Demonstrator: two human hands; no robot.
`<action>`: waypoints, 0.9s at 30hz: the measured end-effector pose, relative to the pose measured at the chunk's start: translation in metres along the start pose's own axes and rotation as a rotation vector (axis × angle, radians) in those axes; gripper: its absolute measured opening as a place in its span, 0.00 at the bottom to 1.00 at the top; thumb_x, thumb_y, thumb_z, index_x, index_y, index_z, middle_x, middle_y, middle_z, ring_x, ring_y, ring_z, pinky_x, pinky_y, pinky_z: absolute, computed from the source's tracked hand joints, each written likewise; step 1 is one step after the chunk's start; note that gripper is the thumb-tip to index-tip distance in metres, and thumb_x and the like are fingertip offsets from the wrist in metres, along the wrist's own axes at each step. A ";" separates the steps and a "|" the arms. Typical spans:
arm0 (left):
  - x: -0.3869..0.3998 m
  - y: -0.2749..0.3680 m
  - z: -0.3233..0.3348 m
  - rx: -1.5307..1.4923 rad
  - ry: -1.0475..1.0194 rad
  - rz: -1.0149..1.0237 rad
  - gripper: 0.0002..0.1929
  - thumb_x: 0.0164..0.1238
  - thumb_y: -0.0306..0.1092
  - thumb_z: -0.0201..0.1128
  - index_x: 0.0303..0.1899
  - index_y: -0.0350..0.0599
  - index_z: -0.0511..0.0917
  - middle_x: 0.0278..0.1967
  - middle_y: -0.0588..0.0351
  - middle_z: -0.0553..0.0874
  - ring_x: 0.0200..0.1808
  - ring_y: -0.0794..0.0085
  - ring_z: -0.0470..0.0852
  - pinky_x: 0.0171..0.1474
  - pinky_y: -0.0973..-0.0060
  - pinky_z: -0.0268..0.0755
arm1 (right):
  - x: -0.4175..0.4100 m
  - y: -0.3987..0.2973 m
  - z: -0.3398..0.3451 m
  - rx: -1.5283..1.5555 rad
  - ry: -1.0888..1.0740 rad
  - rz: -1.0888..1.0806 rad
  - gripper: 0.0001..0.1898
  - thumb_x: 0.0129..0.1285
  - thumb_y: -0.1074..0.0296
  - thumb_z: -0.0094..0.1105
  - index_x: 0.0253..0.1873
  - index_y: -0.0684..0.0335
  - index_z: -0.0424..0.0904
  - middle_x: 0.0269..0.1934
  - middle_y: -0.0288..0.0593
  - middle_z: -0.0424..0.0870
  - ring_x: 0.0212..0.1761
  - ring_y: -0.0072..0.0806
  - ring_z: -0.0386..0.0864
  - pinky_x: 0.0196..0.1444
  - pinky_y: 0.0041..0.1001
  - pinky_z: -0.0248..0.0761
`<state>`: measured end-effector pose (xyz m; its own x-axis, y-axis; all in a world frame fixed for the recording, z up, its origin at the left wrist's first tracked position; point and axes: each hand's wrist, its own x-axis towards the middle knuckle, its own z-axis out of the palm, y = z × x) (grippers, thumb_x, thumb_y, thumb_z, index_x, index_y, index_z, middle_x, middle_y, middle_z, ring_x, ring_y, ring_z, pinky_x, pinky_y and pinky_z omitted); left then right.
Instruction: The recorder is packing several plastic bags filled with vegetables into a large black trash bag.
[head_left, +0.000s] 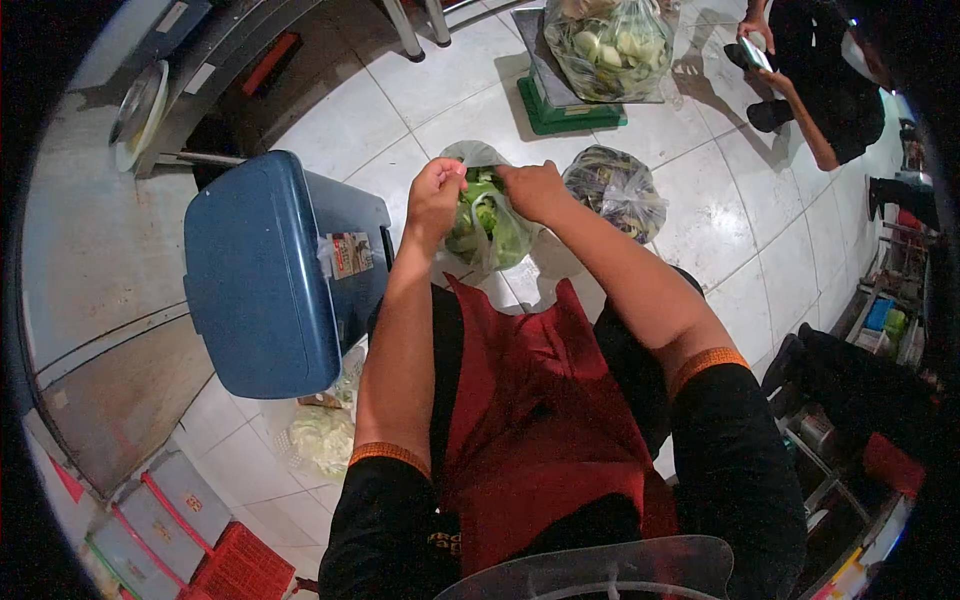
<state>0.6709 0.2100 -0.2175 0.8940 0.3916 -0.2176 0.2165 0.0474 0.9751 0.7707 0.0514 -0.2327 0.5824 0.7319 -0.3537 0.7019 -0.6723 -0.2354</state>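
A clear plastic bag (491, 244) of green vegetables stands on the tiled floor between my knees and the scale. At its left rim, my left hand (437, 196) has its fingers curled on the plastic. My right hand (534, 193) grips the opposite side of the bag's mouth, its fingertips partly hidden by the hand itself. Green pieces show through the opening between both hands. Just right of my right hand lies a tied plastic bag (611, 184) of dark, purplish vegetables.
A green-based platform scale (574, 116) bears a large bag (611, 52) of pale green cut vegetables. Close on my left is a blue lidded bin (255, 277); behind it sits a basket of pale leafy vegetables (324, 439). At upper right, a person (832, 90) holds a phone.
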 end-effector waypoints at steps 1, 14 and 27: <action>0.002 -0.002 0.001 -0.029 -0.001 0.024 0.07 0.69 0.30 0.58 0.43 0.38 0.75 0.29 0.62 0.79 0.32 0.83 0.75 0.37 0.84 0.66 | -0.001 0.000 -0.002 -0.001 -0.002 0.002 0.16 0.63 0.67 0.48 0.55 0.52 0.74 0.42 0.44 0.85 0.44 0.40 0.84 0.47 0.46 0.65; 0.015 -0.015 -0.002 0.624 0.448 0.566 0.09 0.63 0.33 0.64 0.41 0.40 0.79 0.35 0.52 0.81 0.36 0.72 0.77 0.39 0.76 0.70 | -0.013 0.006 -0.032 0.381 -0.469 -0.173 0.15 0.62 0.53 0.54 0.46 0.53 0.83 0.36 0.45 0.85 0.41 0.38 0.81 0.47 0.36 0.69; 0.016 -0.013 0.001 0.163 0.124 0.007 0.07 0.68 0.31 0.59 0.41 0.38 0.76 0.32 0.61 0.81 0.35 0.80 0.76 0.40 0.80 0.69 | -0.022 0.026 -0.035 0.464 -0.485 -0.507 0.14 0.58 0.58 0.59 0.29 0.64 0.77 0.20 0.46 0.76 0.23 0.36 0.69 0.31 0.37 0.66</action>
<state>0.6829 0.2149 -0.2334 0.8427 0.5019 -0.1946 0.2803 -0.1006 0.9546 0.7904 0.0218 -0.1996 -0.0731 0.9000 -0.4297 0.5290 -0.3303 -0.7817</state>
